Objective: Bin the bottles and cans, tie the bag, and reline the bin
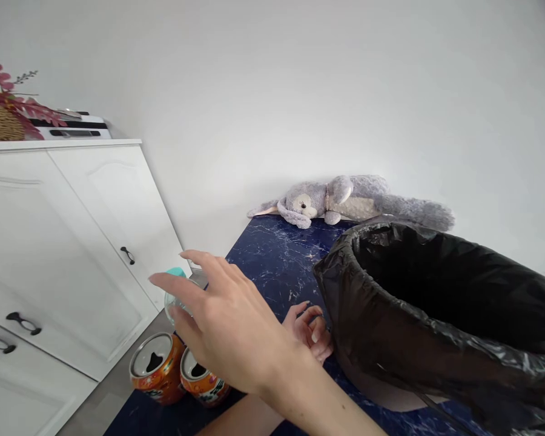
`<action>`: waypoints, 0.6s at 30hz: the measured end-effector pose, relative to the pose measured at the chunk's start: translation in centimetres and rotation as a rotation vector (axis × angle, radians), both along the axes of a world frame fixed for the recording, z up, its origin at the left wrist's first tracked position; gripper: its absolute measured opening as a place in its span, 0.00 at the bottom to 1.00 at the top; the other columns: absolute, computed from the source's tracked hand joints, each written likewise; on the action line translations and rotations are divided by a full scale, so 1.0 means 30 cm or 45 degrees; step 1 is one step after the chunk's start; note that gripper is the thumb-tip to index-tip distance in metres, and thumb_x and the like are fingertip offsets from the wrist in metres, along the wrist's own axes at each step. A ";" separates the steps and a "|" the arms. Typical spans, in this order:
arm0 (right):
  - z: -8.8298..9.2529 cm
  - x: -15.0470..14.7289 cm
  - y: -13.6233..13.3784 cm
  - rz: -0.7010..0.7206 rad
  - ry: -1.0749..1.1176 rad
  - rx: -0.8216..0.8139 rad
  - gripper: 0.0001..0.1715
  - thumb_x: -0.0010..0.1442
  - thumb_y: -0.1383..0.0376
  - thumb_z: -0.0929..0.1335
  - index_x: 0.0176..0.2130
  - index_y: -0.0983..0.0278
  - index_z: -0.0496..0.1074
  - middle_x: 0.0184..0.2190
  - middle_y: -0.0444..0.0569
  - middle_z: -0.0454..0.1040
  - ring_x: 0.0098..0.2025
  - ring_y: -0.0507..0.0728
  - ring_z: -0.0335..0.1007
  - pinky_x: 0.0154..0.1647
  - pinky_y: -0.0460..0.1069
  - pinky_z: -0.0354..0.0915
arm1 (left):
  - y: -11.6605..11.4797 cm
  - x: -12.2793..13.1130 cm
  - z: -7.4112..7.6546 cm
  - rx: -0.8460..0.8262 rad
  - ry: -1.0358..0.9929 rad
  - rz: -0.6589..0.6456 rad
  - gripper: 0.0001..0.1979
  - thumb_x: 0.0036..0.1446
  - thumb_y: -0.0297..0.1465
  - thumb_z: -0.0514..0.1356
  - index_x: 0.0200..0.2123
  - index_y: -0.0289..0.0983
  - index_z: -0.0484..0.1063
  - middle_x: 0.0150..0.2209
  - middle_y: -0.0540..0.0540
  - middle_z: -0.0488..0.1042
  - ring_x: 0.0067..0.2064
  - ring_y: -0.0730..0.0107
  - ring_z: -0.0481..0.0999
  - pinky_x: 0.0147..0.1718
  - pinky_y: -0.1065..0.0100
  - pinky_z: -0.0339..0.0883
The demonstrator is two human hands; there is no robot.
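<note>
My right hand crosses over to the left, back up and fingers spread. Its fingertips are at a clear bottle with a teal cap, which is mostly hidden behind them. Below it stand two opened orange drink cans on the dark blue marbled table. My left hand reaches right under the other arm. Its fingers are curled against the side of a bin lined with a black plastic bag.
A grey plush toy lies at the far end of the table against the white wall. A white cabinet with dark handles stands to the left, with a basket of red leaves on top.
</note>
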State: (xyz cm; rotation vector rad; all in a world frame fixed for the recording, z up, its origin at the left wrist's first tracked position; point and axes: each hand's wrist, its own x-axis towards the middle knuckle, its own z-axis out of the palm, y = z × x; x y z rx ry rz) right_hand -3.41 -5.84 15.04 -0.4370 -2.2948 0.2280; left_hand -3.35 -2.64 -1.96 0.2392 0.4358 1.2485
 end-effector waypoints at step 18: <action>-0.009 -0.031 0.060 -0.079 -0.102 0.126 0.25 0.63 0.74 0.69 0.58 0.61 0.71 0.54 0.52 0.74 0.42 0.57 0.76 0.37 0.50 0.73 | 0.010 0.003 0.020 -0.045 0.013 -0.008 0.10 0.59 0.34 0.64 0.29 0.35 0.71 0.16 0.55 0.59 0.13 0.79 0.56 0.13 0.75 0.44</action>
